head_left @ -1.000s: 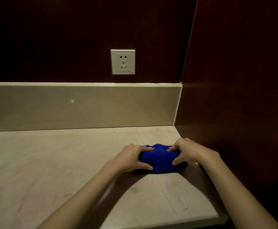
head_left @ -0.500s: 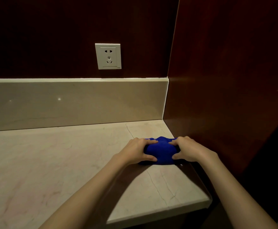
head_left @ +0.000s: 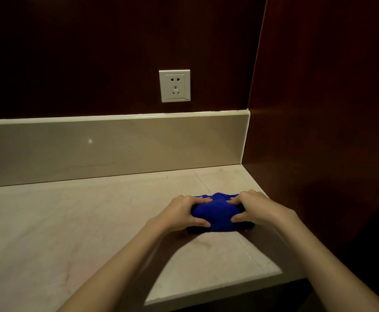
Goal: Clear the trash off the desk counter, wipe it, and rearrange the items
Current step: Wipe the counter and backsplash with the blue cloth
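cloth (head_left: pixel 215 215): blue, soft knit | counter (head_left: pixel 71 221): pale veined stone, smooth | wall (head_left: pixel 94 52): dark glossy wood

This looks like a hotel room or a fitted home interior, at a built-in desk nook. A pale marble-like worktop (head_left: pixel 76 233) with faint veins and hairline cracks runs into a corner, backed by a glossy beige stone upstand (head_left: pixel 116 149). Dark reddish wood panelling (head_left: pixel 319 109) covers the back and right walls, with a white wall socket (head_left: pixel 174 86) set into it. The lighting is dim and warm.
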Demonstrator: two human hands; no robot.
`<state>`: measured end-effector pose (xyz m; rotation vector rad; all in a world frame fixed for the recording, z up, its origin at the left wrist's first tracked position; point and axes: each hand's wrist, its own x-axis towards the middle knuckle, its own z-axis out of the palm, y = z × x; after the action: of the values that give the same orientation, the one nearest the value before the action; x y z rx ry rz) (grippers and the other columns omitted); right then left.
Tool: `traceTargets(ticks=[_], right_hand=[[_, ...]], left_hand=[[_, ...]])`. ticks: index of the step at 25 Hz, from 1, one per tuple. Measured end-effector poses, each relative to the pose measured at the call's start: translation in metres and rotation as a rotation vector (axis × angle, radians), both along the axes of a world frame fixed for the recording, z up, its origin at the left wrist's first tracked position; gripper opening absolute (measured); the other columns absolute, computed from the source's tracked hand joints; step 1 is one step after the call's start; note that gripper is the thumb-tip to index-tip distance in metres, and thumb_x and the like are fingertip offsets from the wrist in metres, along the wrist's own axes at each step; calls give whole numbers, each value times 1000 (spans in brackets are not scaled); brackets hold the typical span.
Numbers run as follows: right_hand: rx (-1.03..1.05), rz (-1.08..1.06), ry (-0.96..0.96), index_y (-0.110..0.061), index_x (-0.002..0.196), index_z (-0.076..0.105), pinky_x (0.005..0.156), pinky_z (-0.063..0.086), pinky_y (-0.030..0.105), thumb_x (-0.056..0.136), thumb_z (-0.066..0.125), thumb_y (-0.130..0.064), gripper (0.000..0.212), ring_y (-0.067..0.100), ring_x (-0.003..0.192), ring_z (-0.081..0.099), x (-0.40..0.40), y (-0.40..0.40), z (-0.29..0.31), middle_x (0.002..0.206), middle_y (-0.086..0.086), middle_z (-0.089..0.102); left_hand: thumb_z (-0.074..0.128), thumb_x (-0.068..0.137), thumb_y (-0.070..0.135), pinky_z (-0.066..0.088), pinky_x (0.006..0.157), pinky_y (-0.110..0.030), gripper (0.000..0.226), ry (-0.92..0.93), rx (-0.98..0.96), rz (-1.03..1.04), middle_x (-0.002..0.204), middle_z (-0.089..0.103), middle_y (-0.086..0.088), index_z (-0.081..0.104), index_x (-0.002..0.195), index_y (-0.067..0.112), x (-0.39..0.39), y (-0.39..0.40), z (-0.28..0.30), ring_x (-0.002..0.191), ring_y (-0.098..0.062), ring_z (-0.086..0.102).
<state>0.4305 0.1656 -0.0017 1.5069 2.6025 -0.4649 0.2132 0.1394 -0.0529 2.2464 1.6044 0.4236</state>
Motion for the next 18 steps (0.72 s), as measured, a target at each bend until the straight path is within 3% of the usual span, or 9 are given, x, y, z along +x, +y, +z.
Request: traceTargets(ticks=[9, 18], right_hand=[[177, 204, -37, -24, 117, 65, 86, 50, 35, 86, 63, -43, 37, 21, 99, 62, -97, -58, -7, 112, -1, 69], [260, 377, -76, -15, 97, 67, 69, 44, 30, 84, 64, -42, 29, 22, 79, 58, -165, -88, -6, 92, 5, 68]], left_hand=[[77, 75, 45, 42, 102, -26, 67, -119, 1, 122, 136, 56, 13, 52, 136, 33, -98, -86, 0, 123, -7, 52], [80, 72, 43, 47, 100, -25, 68, -204, -37, 261, 129, 61, 14, 53, 134, 36, -157, -143, -2, 117, -3, 56]])
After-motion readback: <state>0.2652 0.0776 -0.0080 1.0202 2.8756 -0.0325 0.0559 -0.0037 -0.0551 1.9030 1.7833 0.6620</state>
